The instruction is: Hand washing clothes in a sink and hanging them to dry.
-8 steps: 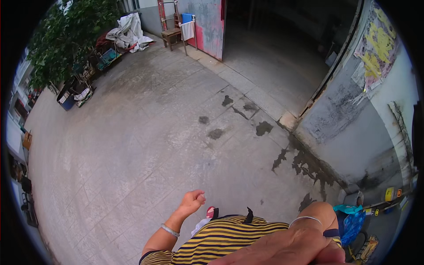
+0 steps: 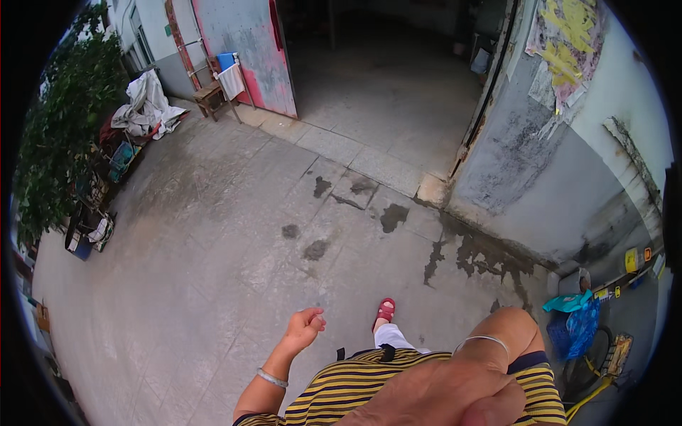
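My left hand (image 2: 305,330) hangs over the paved ground in front of me, its fingers loosely curled and nothing visible in them. A pale bangle (image 2: 273,378) circles that wrist. My right hand (image 2: 440,394) is bent up in front of my chest, very near the camera, with its back showing. Its fingers are mostly hidden, so what they hold, if anything, does not show. A thin silver bangle (image 2: 490,339) is on the right wrist. Below is my striped yellow and navy shirt (image 2: 341,380), and a red sandal (image 2: 384,311) on a foot stepping forward.
A wide doorway (image 2: 383,78) opens ahead beside a worn metal door (image 2: 249,60). A wooden stool (image 2: 207,96) stands by it. Right is a stained wall (image 2: 511,170), with a blue plastic bag (image 2: 584,328) and yellow cycle frame (image 2: 591,399). Leafy plants (image 2: 67,135) grow at left.
The view has swung rightward and closer to the doorway. A red-sandalled foot has come forward into sight. Both hands keep nearly the same pose.
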